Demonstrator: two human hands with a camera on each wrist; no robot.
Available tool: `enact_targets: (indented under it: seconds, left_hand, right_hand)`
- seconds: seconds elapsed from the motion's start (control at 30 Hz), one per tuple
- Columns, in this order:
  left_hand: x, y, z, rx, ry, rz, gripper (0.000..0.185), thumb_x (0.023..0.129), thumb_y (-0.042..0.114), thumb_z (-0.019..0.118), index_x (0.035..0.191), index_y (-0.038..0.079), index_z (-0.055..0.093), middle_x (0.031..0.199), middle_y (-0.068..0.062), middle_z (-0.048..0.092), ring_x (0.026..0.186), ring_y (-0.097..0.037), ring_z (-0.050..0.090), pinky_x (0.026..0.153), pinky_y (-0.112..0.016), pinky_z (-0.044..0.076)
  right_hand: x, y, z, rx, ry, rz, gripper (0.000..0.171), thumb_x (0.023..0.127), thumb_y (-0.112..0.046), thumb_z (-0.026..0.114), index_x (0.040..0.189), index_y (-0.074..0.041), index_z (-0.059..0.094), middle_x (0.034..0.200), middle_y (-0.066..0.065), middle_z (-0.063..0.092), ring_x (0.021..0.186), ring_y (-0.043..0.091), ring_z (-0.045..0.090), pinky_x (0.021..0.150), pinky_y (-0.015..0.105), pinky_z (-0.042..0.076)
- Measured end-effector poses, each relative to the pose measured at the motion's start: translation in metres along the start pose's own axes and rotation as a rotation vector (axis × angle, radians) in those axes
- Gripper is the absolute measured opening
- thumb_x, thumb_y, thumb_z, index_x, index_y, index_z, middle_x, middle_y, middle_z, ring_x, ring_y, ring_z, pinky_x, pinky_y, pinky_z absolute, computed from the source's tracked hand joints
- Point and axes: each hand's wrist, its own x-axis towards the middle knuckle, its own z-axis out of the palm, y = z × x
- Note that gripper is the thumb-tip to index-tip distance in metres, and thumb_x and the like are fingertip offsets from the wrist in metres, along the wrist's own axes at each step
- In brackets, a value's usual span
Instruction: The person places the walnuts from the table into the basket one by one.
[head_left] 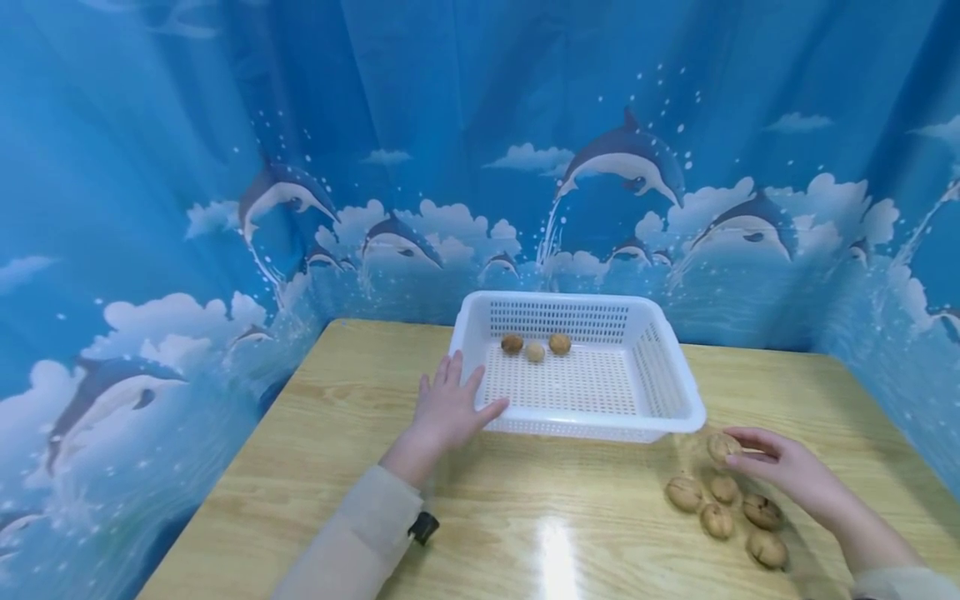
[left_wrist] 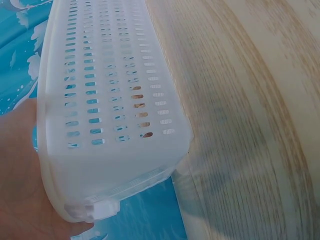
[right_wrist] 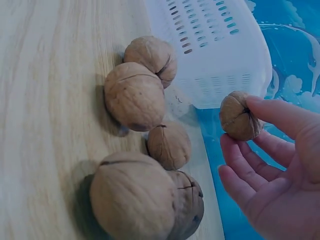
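Walnut (head_left: 723, 447) is pinched in the right hand (head_left: 783, 468), near the basket (head_left: 577, 423); a loose pinch could drop it onto the bench (head_left: 315, 400). The left hand (head_left: 447, 408) lies spread against the basket.

basket (head_left: 585, 423): on the tabletop (head_left: 300, 467), before the curtain (head_left: 450, 125)
three walnuts (head_left: 535, 353): inside the basket, back left
loose walnuts (head_left: 717, 521): on the tabletop, front right of basket

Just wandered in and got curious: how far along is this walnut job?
Roughly a third, it seems. Done: three walnuts lie in the white basket, which the left hand touches. In hand: one walnut, pinched in the right hand near the basket. Still to go: apparently five walnuts on the table, not yet in the basket.
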Motion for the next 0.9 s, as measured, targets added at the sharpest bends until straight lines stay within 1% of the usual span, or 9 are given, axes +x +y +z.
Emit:
enact_targets:
  seconds: [0.13, 0.33, 0.37, 0.43, 0.5, 0.6, 0.7, 0.83, 0.9]
  left_hand:
    - [0.0, -0.001, 0.0, -0.005, 0.005, 0.007, 0.079, 0.087, 0.069, 0.038, 0.147, 0.02, 0.029, 0.155, -0.013, 0.001, 0.14, -0.033, -0.003, 0.108, -0.057, 0.001]
    - [-0.001, -0.001, 0.0, -0.002, 0.005, 0.012, 0.081, 0.085, 0.071, 0.036, 0.147, 0.019, 0.03, 0.155, -0.013, 0.002, 0.141, -0.033, -0.003, 0.108, -0.057, 0.002]
    - [-0.001, -0.001, 0.0, -0.005, 0.008, 0.014, 0.08, 0.086, 0.071, 0.036, 0.147, 0.019, 0.03, 0.155, -0.013, 0.002, 0.141, -0.033, -0.002, 0.108, -0.057, 0.002]
    - [-0.002, -0.001, 0.0, -0.01, 0.012, 0.014, 0.08, 0.086, 0.07, 0.037, 0.147, 0.019, 0.03, 0.155, -0.013, 0.002, 0.141, -0.033, -0.002, 0.108, -0.057, 0.002]
    - [-0.002, -0.001, 0.0, -0.005, 0.012, 0.012, 0.08, 0.086, 0.07, 0.037, 0.147, 0.019, 0.03, 0.155, -0.013, 0.002, 0.141, -0.033, -0.002, 0.108, -0.057, 0.002]
    - [-0.002, -0.001, -0.001, 0.006, 0.011, 0.013, 0.08, 0.086, 0.071, 0.035, 0.147, 0.019, 0.03, 0.155, -0.013, 0.002, 0.141, -0.033, -0.001, 0.108, -0.057, 0.002]
    - [-0.002, -0.001, -0.001, 0.01, 0.016, 0.019, 0.081, 0.086, 0.071, 0.035, 0.147, 0.019, 0.03, 0.155, -0.014, 0.003, 0.141, -0.034, -0.001, 0.108, -0.058, 0.003]
    - [-0.003, -0.001, -0.002, -0.003, 0.015, 0.021, 0.079, 0.087, 0.07, 0.036, 0.147, 0.019, 0.03, 0.155, -0.014, 0.003, 0.141, -0.033, -0.001, 0.108, -0.057, 0.002]
    - [-0.003, -0.001, -0.001, -0.007, 0.011, 0.02, 0.079, 0.087, 0.069, 0.037, 0.147, 0.019, 0.029, 0.155, -0.013, 0.002, 0.141, -0.033, -0.002, 0.108, -0.057, 0.002]
  right_hand:
    - [-0.003, 0.0, -0.001, 0.0, 0.027, -0.004, 0.058, 0.093, -0.029, 0.058, 0.135, 0.007, 0.04, 0.131, 0.028, 0.045, 0.093, -0.012, 0.045, 0.076, 0.021, 0.046]
    - [-0.009, -0.002, -0.001, -0.003, 0.05, 0.012, 0.059, 0.094, -0.031, 0.056, 0.136, 0.007, 0.039, 0.135, 0.03, 0.04, 0.091, -0.018, 0.04, 0.075, 0.02, 0.045]
    - [-0.009, -0.003, -0.002, -0.009, 0.052, 0.018, 0.059, 0.095, -0.031, 0.055, 0.137, 0.006, 0.038, 0.136, 0.03, 0.04, 0.091, -0.019, 0.04, 0.075, 0.021, 0.045]
    - [-0.009, -0.004, -0.005, -0.007, 0.053, 0.027, 0.06, 0.095, -0.033, 0.053, 0.138, 0.006, 0.036, 0.137, 0.03, 0.038, 0.091, -0.019, 0.038, 0.077, 0.028, 0.048]
    - [-0.009, -0.005, -0.008, -0.003, 0.055, 0.036, 0.061, 0.096, -0.033, 0.052, 0.139, 0.006, 0.034, 0.138, 0.03, 0.037, 0.091, -0.02, 0.037, 0.079, 0.029, 0.047]
    - [-0.01, -0.008, -0.012, 0.011, 0.064, 0.033, 0.061, 0.097, -0.033, 0.051, 0.14, 0.005, 0.033, 0.137, 0.029, 0.038, 0.092, -0.02, 0.039, 0.078, 0.026, 0.047]
    - [-0.009, -0.011, -0.014, 0.009, 0.082, 0.024, 0.061, 0.096, -0.035, 0.051, 0.14, 0.004, 0.034, 0.136, 0.025, 0.041, 0.092, -0.02, 0.04, 0.074, 0.017, 0.043]
    - [-0.009, -0.015, -0.016, 0.009, 0.091, 0.022, 0.063, 0.095, -0.037, 0.052, 0.14, 0.003, 0.034, 0.134, 0.017, 0.045, 0.093, -0.02, 0.041, 0.073, 0.014, 0.043]
    - [-0.009, -0.015, -0.016, 0.013, 0.094, 0.016, 0.063, 0.095, -0.037, 0.052, 0.14, 0.004, 0.034, 0.133, 0.018, 0.045, 0.093, -0.02, 0.042, 0.073, 0.014, 0.043]
